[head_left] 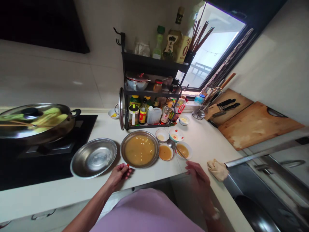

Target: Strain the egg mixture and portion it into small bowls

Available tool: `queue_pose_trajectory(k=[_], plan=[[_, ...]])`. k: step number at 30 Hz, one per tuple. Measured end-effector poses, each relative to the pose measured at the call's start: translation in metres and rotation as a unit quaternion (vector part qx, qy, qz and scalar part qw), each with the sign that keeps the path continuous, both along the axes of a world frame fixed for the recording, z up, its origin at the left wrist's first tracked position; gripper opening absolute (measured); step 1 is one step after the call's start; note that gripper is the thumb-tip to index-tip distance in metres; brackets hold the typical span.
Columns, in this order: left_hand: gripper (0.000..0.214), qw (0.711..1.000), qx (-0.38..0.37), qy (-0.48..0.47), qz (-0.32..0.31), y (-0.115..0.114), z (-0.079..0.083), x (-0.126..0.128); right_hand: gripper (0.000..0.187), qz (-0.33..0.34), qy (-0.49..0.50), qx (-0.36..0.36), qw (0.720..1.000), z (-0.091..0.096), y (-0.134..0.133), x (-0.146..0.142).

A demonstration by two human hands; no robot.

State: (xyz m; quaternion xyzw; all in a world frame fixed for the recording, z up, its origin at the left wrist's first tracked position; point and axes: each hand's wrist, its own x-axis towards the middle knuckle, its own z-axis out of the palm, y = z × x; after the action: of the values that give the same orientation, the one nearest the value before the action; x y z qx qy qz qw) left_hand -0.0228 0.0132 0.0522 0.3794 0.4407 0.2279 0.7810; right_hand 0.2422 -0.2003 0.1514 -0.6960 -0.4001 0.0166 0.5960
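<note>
My left hand [120, 174] is at the near left rim of a round metal basin [122, 154], its thumb and curled fingers pinching the edge. Brownish liquid with small white bits fills much of that basin. To the right, my right hand [198, 175], somewhat blurred, grips the thin handle of a metal ladle [170, 143]. The ladle's head hangs among the small bowls, right of the basin. Two of these, a bowl [166, 152] and a white bowl [189, 154], hold similar brown liquid. Behind them stand a small bowl [162, 135] and a red-patterned bowl [176, 135].
An empty metal basin [80, 161] sits at the left, beside the stove with a lidded pan [51, 129]. A black rack [154, 62] of bottles stands behind. Cutting boards [256, 125], a cloth [218, 169] and the sink [253, 183] are at the right.
</note>
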Motion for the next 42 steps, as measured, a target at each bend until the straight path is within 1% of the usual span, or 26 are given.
queue_pose_trajectory(k=[1,4,7,15,18,21,25,30,35,42], plan=[[0.034,1.0,-0.001,0.0,0.001,0.0,0.0,0.0,0.02,0.031,-0.001,-0.014,0.999,-0.003,0.006,-0.007],[0.033,1.0,0.0,0.003,-0.002,0.0,0.002,0.001,0.023,0.115,0.008,-0.024,0.993,-0.014,0.027,-0.028],[0.033,1.0,0.002,0.008,-0.005,0.0,0.002,0.001,0.025,0.171,0.022,-0.036,0.984,-0.027,0.05,-0.04],[0.038,1.0,0.009,0.002,-0.006,-0.001,0.001,0.001,0.026,0.227,0.035,-0.054,0.972,-0.055,0.111,-0.05],[0.039,1.0,0.005,0.0,0.0,0.0,-0.001,0.001,0.026,0.246,0.07,-0.065,0.964,-0.059,0.127,-0.061],[0.041,1.0,0.003,0.003,0.006,0.0,-0.003,0.002,0.025,0.229,0.128,-0.076,0.962,-0.06,0.137,-0.07],[0.043,1.0,0.002,-0.003,0.007,-0.001,-0.003,0.003,0.027,0.182,0.215,-0.083,0.956,-0.059,0.136,-0.069],[0.047,1.0,0.001,-0.003,0.009,-0.001,-0.001,0.003,0.027,0.12,0.31,-0.04,0.942,-0.056,0.125,-0.056],[0.047,1.0,0.001,0.004,0.002,-0.001,-0.001,0.002,0.028,0.076,0.334,-0.009,0.939,-0.051,0.106,-0.044],[0.046,1.0,-0.003,0.005,-0.002,0.0,0.0,0.001,0.027,0.029,0.358,0.021,0.933,-0.04,0.082,-0.035]])
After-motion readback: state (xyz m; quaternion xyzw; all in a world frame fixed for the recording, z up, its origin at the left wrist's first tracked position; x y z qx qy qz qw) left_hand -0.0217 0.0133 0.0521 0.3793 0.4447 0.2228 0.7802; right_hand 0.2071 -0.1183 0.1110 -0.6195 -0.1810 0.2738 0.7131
